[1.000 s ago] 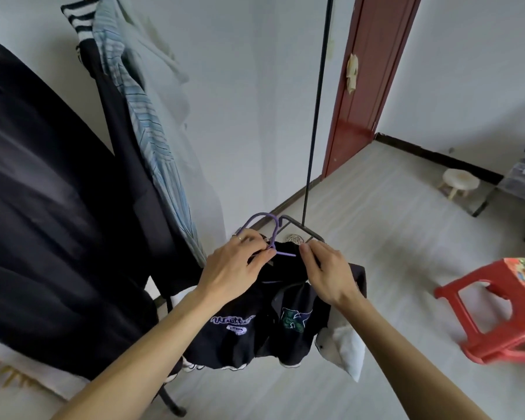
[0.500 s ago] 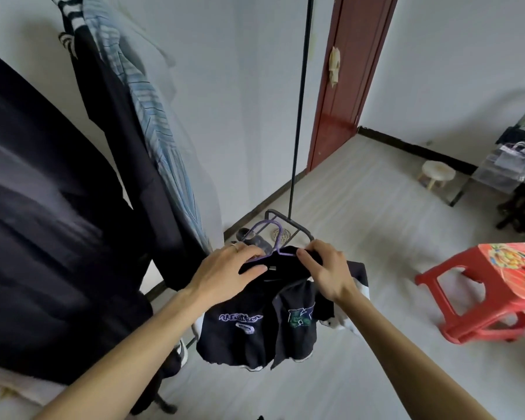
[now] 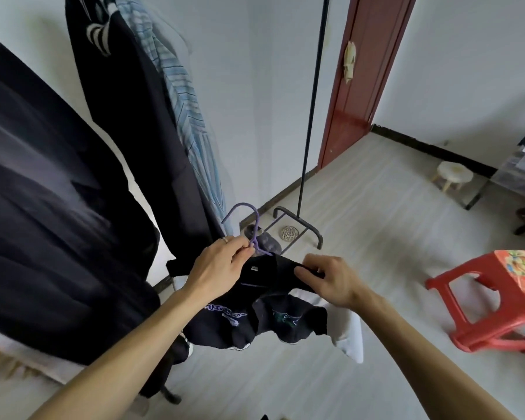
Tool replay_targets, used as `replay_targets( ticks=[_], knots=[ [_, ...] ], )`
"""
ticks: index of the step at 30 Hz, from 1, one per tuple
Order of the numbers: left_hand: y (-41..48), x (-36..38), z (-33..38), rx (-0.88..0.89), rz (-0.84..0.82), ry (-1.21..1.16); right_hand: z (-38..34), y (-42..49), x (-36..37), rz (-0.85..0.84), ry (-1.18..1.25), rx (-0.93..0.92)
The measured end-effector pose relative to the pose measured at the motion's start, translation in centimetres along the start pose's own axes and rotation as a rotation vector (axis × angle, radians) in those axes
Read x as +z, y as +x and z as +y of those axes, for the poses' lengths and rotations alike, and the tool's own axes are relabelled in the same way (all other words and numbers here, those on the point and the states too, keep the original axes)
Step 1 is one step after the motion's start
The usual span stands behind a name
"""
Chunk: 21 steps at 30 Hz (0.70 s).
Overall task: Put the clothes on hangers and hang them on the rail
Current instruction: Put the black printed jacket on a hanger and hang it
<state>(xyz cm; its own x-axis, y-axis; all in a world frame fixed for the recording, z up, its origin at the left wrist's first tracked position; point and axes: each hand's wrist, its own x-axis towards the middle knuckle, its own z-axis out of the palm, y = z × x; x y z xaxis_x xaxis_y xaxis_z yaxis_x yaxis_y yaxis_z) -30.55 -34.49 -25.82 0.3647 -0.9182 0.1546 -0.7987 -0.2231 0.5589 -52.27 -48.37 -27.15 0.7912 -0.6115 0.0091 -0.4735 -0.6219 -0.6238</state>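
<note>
my left hand (image 3: 222,268) pinches hanger (image 3: 253,230) neck | my right hand (image 3: 331,281) pinches jacket (image 3: 264,310) shoulder | jacket drapes on hanger between and below my hands | stool (image 3: 494,301) right of right hand

Plain white walls (image 3: 467,71) are wrapping the room, and a dark baseboard strip (image 3: 431,145) is running along the bottom of the far one. A dark red wooden door (image 3: 367,80) is sitting in the corner with something pale hanging on it, can't tell what. Pale grey plank-look flooring (image 3: 361,207) is catching soft, even daylight. A small round cream stool (image 3: 453,174) is standing by the far wall, near a clear plastic storage box (image 3: 519,174) at the right edge. A red plastic stool with a patterned top (image 3: 494,301) is sitting on the floor toward the right edge.
</note>
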Motion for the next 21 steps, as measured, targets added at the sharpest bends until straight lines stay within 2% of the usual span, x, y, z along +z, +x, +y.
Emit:
replay_targets(
  ticks=[3,6,8,12,14,17,19,21],
  knots=[
    [-1.1,-2.2,-1.0,-0.037,0.041,0.038,-2.3,1.2,0.1,-0.146,0.096,-0.007],
    [-2.3,-5.0,-2.3,-0.085,0.137,0.16,-5.4,2.4,0.5,-0.334,0.244,-0.051],
    [-2.5,-7.2,-3.1,-0.14,0.207,0.196,-8.2,3.3,0.7,-0.403,0.352,-0.11],
    [-1.7,-13.2,-3.0,-0.268,0.291,0.263,-14.8,6.3,0.3,-0.402,0.543,-0.159],
    [-1.3,-17.1,-2.5,-0.286,0.359,0.489,-18.2,8.3,-0.1,-0.39,0.621,-0.173],
    [-1.3,-22.7,-1.1,-0.227,0.545,0.815,-22.6,10.8,-1.4,-0.344,0.691,-0.22],
    [-1.4,-26.4,-0.4,-0.213,0.637,0.962,-25.7,12.1,-3.0,-0.297,0.729,-0.271],
    [-1.9,-30.4,0.2,-0.281,0.674,1.026,-29.5,13.5,-4.9,-0.242,0.75,-0.344]
  ],
)
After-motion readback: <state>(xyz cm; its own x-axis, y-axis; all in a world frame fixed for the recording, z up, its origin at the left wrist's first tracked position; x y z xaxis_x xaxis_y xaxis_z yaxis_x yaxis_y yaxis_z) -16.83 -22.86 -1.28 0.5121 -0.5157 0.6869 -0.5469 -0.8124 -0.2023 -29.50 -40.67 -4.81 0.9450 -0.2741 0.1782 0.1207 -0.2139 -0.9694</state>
